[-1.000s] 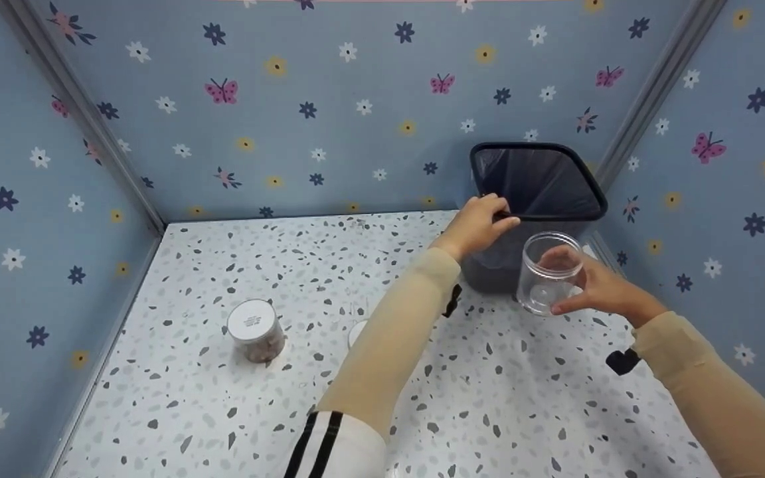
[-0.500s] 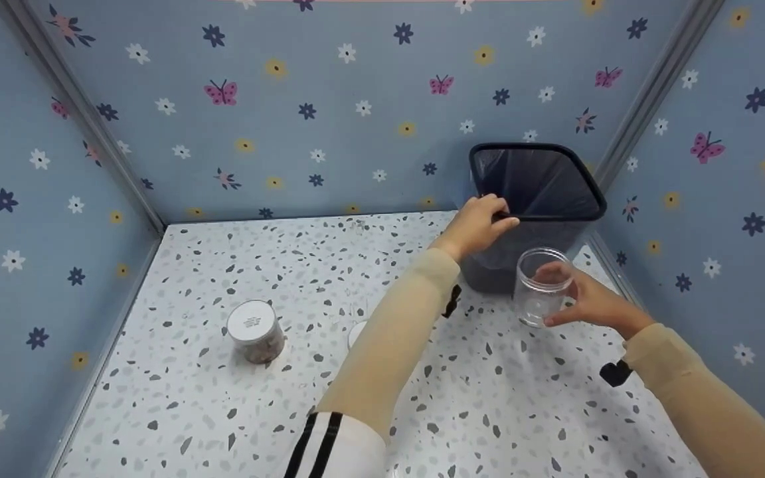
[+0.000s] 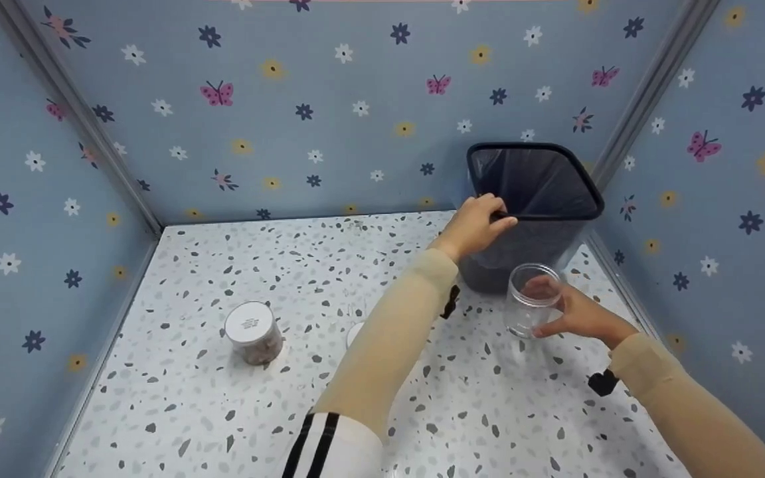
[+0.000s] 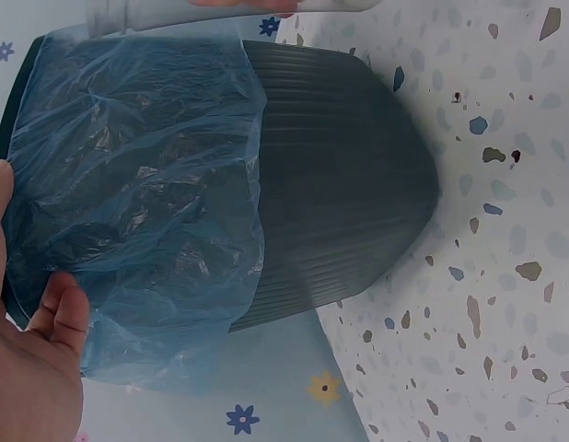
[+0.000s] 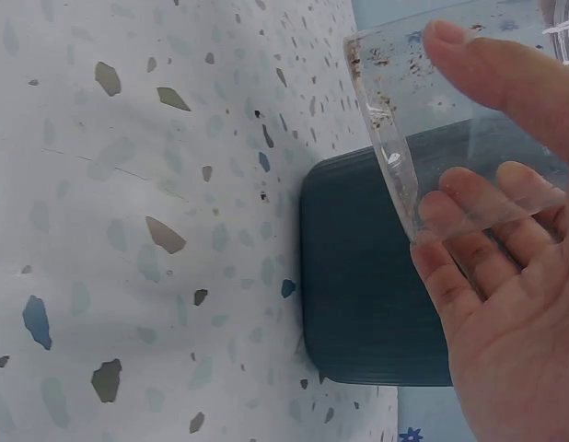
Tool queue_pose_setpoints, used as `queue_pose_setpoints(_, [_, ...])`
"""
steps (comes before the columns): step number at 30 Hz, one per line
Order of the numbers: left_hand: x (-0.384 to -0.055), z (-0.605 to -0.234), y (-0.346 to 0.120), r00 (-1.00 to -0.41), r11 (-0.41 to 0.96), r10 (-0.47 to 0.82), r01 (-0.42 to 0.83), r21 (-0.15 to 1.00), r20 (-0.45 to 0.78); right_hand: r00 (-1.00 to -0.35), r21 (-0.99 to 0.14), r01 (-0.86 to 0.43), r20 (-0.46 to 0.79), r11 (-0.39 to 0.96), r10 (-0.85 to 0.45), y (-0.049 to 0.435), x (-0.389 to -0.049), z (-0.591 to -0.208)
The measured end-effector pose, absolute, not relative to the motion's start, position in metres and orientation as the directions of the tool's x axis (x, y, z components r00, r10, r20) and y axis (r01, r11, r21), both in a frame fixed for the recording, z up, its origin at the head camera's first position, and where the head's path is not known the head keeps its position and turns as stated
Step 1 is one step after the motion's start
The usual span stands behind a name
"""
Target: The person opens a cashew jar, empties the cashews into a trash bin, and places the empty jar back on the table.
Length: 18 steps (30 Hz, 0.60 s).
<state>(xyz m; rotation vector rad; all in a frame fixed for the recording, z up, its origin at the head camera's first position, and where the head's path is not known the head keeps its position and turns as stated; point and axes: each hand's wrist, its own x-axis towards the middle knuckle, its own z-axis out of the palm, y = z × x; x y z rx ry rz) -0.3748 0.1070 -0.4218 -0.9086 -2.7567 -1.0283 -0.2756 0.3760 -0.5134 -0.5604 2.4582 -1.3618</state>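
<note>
My left hand (image 3: 477, 226) grips the front left part of the rim of a dark trash bin (image 3: 522, 249), which stands upright at the back right corner. A thin bluish bag lines the bin and hangs over its outside, as the left wrist view shows. In front of the bin, my right hand (image 3: 578, 312) holds a clear plastic jar (image 3: 527, 318) from its right side, thumb and fingers around the wall. The jar is lidless, mouth up, above the table. Small brown specks cling near its base in the right wrist view.
A second jar (image 3: 254, 332) with a white lid and brownish contents stands on the speckled table (image 3: 176, 372) at the left. Part of a white round thing (image 3: 354, 334) shows beside my left forearm, which hides the rest. Flower-patterned walls (image 3: 329, 86) enclose the back and sides.
My right hand has brought the clear jar downward and slightly left, away from the bin's rim. The left hand keeps its place on the rim.
</note>
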Motion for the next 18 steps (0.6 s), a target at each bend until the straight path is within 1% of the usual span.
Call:
queue_pose_setpoints(5, [-0.375, -0.422, 0.107, -0.823, 0.593, 0.506, 0.548, 0.59, 0.256, -0.892, -0.848, -0.173, -0.081, 0.501, -0.444, 0.375, -0.275, -0.521])
queue_pose_setpoints(9, [-0.376, -0.421, 0.107, -0.833, 0.585, 0.504, 0.524, 0.618, 0.229, -0.896, -0.841, -0.152, -0.105, 0.519, -0.432, 0.374, -0.274, -0.526])
queue_pose_setpoints(13, [-0.375, -0.421, 0.106, -0.837, 0.583, 0.503, 0.513, 0.631, 0.216, -0.897, -0.837, -0.162, -0.095, 0.523, -0.431, 0.372, -0.275, -0.532])
queue_pose_setpoints(18, [-0.375, -0.422, 0.104, -0.817, 0.546, 0.514, 0.546, 0.635, 0.261, -0.9, -0.831, -0.178, -0.08, 0.528, -0.429, 0.371, -0.277, -0.54])
